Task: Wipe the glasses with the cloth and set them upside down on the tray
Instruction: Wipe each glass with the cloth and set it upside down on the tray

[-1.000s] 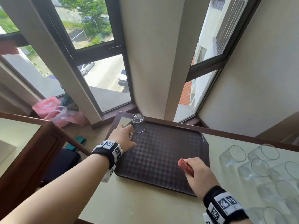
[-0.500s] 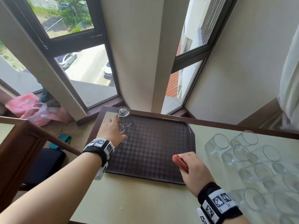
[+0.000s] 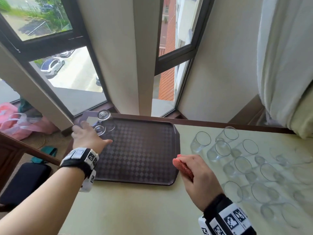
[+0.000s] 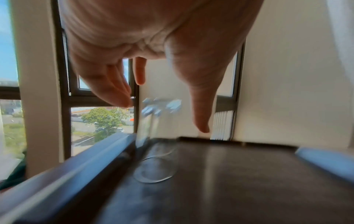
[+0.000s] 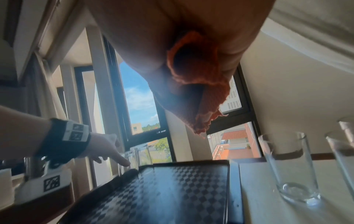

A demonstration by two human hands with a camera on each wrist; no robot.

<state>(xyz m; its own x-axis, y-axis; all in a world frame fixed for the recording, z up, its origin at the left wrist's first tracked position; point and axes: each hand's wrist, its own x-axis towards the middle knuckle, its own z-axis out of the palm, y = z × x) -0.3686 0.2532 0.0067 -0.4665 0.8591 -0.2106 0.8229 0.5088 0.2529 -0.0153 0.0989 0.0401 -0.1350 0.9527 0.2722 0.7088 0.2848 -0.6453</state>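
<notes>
From the head camera, one glass [image 3: 103, 122] stood upside down in the tray's [image 3: 176, 141] far left corner, just beyond the spread, empty left hand [image 3: 87, 139]. The right hand [image 3: 197, 177] gripped the cloth [image 3: 183, 167]; upright glasses [image 3: 218, 150] waited right of the tray. From the left wrist, loose fingers [image 4: 113, 89] hung above the glass [image 4: 156, 141]. From the right wrist, curled fingers clutched the cloth [image 5: 199, 84].

One clear glass [image 3: 103, 122] stands upside down, base up, in the far left corner of the dark checkered tray [image 3: 144, 150], just ahead of the left hand [image 3: 88, 136] and apart from its spread fingers. The reddish cloth [image 3: 183, 167] is bunched in the right hand [image 3: 199, 180]. The remaining glasses [image 3: 245, 167] stand upright, clustered right of that hand.
</notes>
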